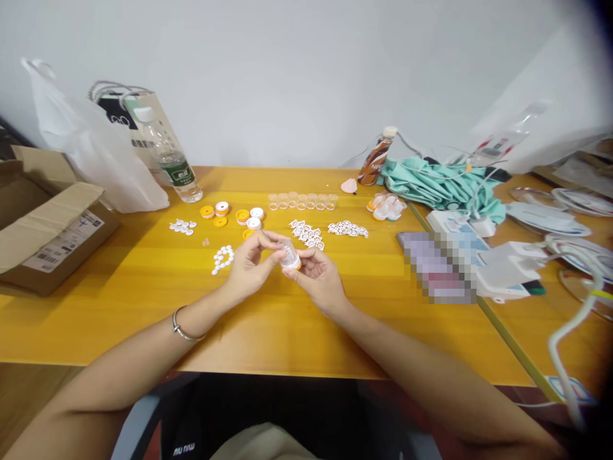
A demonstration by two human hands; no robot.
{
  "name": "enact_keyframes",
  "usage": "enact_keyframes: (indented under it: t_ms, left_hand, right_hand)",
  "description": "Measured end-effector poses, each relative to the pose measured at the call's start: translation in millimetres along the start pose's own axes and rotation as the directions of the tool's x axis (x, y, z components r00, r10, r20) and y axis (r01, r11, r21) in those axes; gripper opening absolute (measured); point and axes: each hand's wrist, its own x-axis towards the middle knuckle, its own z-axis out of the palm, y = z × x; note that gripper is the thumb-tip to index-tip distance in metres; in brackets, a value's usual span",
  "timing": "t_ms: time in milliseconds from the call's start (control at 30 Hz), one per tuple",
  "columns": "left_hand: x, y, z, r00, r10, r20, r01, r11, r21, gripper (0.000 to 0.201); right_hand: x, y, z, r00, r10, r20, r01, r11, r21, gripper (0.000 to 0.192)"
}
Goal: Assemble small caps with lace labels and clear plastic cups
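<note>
— Small clear plastic vial with orange base: pinched between left hand and right hand, both grips clamped on it, just above yellow wooden desk.

— Beyond: white round caps, white lattice pieces, orange-and-white discs, row of clear cups, clear water bottle farthest.

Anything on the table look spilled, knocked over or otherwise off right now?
Nothing stands out. The small white parts lie in tidy clusters on the wooden table, the clear cups sit in a row, and both bottles lean only with the lens. Both hands, left hand and right hand, hold one small clear-and-orange piece.
</note>
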Motion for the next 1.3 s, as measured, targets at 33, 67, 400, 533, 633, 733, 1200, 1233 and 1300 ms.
enact_keyframes:
  t_ms: [33, 67, 400, 533, 633, 733, 1200, 1233, 1300]
  left_hand:
    - [0, 0, -0.3, 1.0, -0.01, 0.001, 0.01, 1.0, 0.003, 0.009]
    - [0, 0, -0.5, 1.0, -0.021, 0.0, 0.021, 1.0, 0.004, 0.009]
    - [0, 1, -0.1, 0.986, -0.168, 0.008, 0.167, 0.97, -0.178, 0.014]
    - [0, -3, -4.2, 0.966, -0.238, 0.104, 0.259, 0.92, -0.295, 0.013]
    - [0, -2, -3.1, 0.955, -0.274, 0.116, 0.298, 0.896, -0.329, 0.015]
    - [0, -1, 2.0, 0.961, -0.273, 0.046, 0.274, 0.916, -0.292, 0.023]
    - [4, 0, -10.7, 0.896, -0.376, 0.235, 0.432, 0.858, -0.278, 0.04]
    - [5, 1, -11.6, 0.896, -0.371, 0.243, 0.426, 0.873, -0.238, 0.041]
    - [5, 0, -11.5, 0.909, -0.352, 0.222, 0.39, 0.906, -0.163, 0.037]
  right_hand:
    - [0, 0, 0, 1.0, -0.001, -0.001, 0.001, 1.0, 0.005, 0.029]
    - [0, 0, 0, 1.0, -0.001, -0.002, 0.001, 1.0, 0.01, 0.029]
    - [-3, -7, 2, 0.995, 0.103, 0.006, -0.104, 0.993, 0.065, 0.027]
    - [-1, -10, 1, 0.979, 0.186, 0.077, -0.196, 0.969, 0.153, 0.023]
    - [0, -10, 0, 0.969, 0.222, 0.109, -0.24, 0.952, 0.189, 0.023]
    - [0, -8, 0, 0.982, 0.179, 0.059, -0.186, 0.972, 0.145, 0.024]
    - [0, -9, 0, 0.964, 0.252, 0.08, -0.264, 0.941, 0.212, 0.026]
    - [0, -9, 0, 0.967, 0.243, 0.077, -0.254, 0.947, 0.196, 0.027]
    - [0, -8, 1, 0.975, 0.212, 0.066, -0.22, 0.964, 0.151, 0.027]
